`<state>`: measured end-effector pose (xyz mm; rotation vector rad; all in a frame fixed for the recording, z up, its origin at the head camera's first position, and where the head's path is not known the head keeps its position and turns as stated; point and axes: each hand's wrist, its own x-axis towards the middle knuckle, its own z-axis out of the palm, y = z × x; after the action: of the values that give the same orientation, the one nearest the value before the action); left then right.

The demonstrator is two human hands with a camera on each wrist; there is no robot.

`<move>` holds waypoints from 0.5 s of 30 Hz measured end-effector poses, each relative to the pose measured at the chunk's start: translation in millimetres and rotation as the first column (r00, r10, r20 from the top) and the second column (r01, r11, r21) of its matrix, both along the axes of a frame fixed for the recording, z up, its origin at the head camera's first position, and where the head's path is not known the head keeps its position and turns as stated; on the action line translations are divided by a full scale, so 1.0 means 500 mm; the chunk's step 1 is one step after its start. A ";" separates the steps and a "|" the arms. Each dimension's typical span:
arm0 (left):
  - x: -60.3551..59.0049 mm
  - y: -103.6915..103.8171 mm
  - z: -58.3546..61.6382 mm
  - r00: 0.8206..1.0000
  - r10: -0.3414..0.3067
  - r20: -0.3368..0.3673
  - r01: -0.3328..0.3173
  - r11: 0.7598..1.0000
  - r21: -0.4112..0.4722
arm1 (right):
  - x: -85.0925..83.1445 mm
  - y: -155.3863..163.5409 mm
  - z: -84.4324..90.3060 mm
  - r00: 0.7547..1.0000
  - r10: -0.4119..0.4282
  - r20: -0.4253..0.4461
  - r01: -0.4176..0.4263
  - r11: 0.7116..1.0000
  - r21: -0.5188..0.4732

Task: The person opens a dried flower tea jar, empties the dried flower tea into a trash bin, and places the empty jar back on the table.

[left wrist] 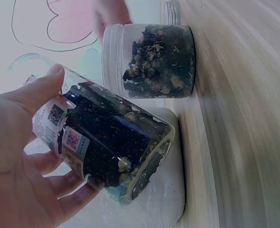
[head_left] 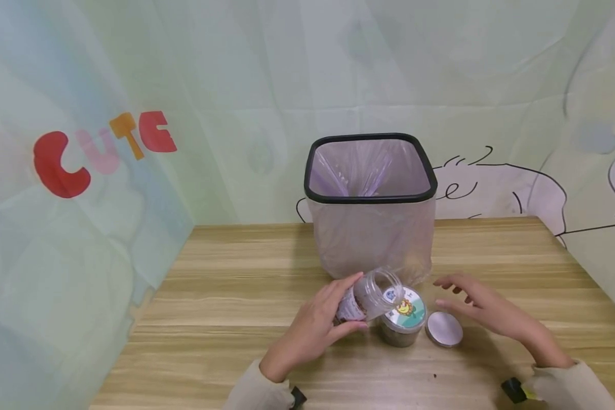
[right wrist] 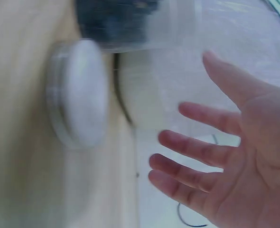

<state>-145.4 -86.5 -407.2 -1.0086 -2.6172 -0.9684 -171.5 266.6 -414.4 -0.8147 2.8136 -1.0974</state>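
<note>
Gripping a clear, labelled plastic cylinder jar (head_left: 361, 304) with dark dried bits (left wrist: 109, 128) inside, my left hand (head_left: 312, 322) holds it tilted, uncapped mouth slanting up, just left of a second clear jar, upright with a round, sunflower-printed top (head_left: 401, 336); I cannot tell whether the two touch. My right hand (head_left: 487, 307) hangs in the air right of that upright jar, fingers loosely spread. Just right of the same jar, a round silvery lid (head_left: 444, 329) lies flat on the wood-grain table (head_left: 210, 319). Behind it stands a pale, bag-lined bin with a black rim (head_left: 371, 200).
</note>
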 end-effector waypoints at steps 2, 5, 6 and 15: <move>0.000 0.000 0.000 1.000 -0.001 0.001 0.001 1.000 -0.004 | -0.010 0.000 0.019 0.999 -0.039 -0.008 0.039 0.999 -0.037; 0.000 0.000 -0.001 1.000 -0.001 0.003 0.001 1.000 -0.004 | -0.024 -0.002 0.040 0.997 -0.067 -0.047 0.063 0.994 -0.093; 0.000 0.000 -0.001 1.000 -0.001 0.004 0.001 1.000 -0.003 | -0.027 -0.002 0.047 0.995 -0.076 -0.058 0.070 0.991 -0.112; 0.001 0.000 0.000 1.000 -0.009 -0.001 0.009 1.000 0.000 | -0.048 -0.009 0.093 0.989 -0.144 -0.046 0.129 0.961 -0.246</move>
<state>-145.0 -86.7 -407.4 -1.0215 -2.6135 -0.9696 -195.4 262.4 -367.7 -0.6870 2.8623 -1.4848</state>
